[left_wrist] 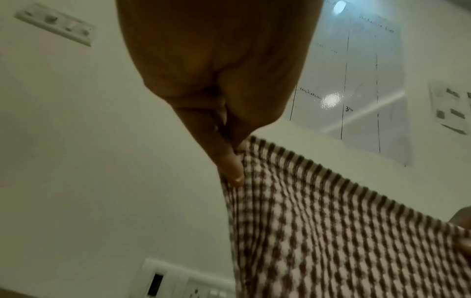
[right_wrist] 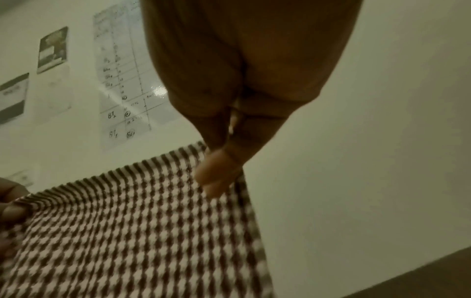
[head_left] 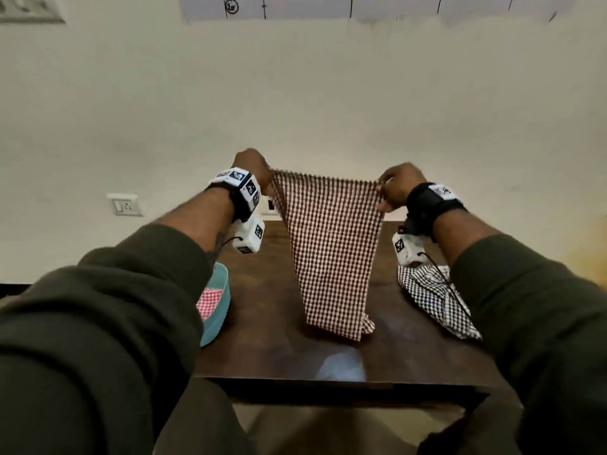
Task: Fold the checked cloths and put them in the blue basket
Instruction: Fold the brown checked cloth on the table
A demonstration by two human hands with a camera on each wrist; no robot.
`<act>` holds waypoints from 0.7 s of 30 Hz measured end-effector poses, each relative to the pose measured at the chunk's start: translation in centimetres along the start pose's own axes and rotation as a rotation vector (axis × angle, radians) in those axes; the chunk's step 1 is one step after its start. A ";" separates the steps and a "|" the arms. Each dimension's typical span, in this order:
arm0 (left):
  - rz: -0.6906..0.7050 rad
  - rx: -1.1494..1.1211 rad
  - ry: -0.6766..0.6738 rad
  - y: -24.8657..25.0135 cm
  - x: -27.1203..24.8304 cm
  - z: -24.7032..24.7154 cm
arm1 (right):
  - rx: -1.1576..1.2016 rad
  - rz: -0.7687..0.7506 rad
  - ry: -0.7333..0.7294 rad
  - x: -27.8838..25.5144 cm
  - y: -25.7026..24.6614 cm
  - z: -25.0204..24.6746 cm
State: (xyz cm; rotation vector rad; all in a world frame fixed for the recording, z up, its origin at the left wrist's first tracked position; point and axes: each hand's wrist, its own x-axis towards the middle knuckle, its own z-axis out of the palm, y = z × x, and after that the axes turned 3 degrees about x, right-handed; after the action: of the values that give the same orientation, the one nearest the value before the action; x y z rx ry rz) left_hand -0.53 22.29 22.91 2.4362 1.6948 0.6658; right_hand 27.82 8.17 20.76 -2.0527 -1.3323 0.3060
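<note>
Both pinching brown checked cloth [head_left: 330, 244] | left hand [head_left: 251, 165] | right hand [head_left: 399, 185]

This looks like a plain office or workroom set up for recording, not a home. A bare cream wall [head_left: 328, 93] fills most of the head view, with a white switch-and-socket plate [head_left: 124, 204] low on it and another switch panel [left_wrist: 54, 24] higher up. A glossy whiteboard sheet [left_wrist: 362, 80] is stuck to the wall, ruled into columns and filled with handwritten notes and circled numbers. Printed notices [right_wrist: 52, 49] hang beside it. A small dark wooden table [head_left: 269, 339] stands against the wall. Both wrists wear strapped camera blocks [head_left: 249, 236] with black-and-white tracking markers.
</note>
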 end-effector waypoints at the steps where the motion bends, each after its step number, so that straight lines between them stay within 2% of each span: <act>1: 0.015 -0.037 0.075 0.7 1.2 -1.1 | 0.069 0.001 0.058 1.2 -1.0 -0.8; 4: 0.066 -0.200 0.364 3.1 3.6 -5.3 | 0.368 -0.028 0.267 3.6 -4.6 -4.0; 6: 0.109 -0.273 0.499 4.6 4.2 -8.2 | 0.409 -0.114 0.407 4.8 -5.9 -6.3; 9: 0.158 -0.356 0.606 5.1 3.4 -10.7 | 0.414 -0.241 0.504 5.5 -5.7 -8.6; 11: 0.184 -0.387 0.622 4.2 1.7 -10.7 | 0.416 -0.266 0.510 2.9 -6.0 -8.6; 15: 0.198 -0.323 0.510 1.3 -3.6 -7.1 | 0.387 -0.292 0.336 -2.9 -2.9 -4.7; 18: 0.167 -0.139 0.272 -2.1 -8.6 -2.9 | 0.307 -0.265 0.182 -7.2 1.6 -0.5; 21: 0.148 0.003 -0.012 -4.7 -14.2 1.7 | 0.072 -0.202 0.007 -11.7 6.1 3.8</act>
State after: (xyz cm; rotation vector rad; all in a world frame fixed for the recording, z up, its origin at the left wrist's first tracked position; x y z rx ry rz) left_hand -7.92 11.36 15.67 2.5808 1.5237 0.6642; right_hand 24.96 -2.14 12.21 -1.8408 -1.4884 0.2523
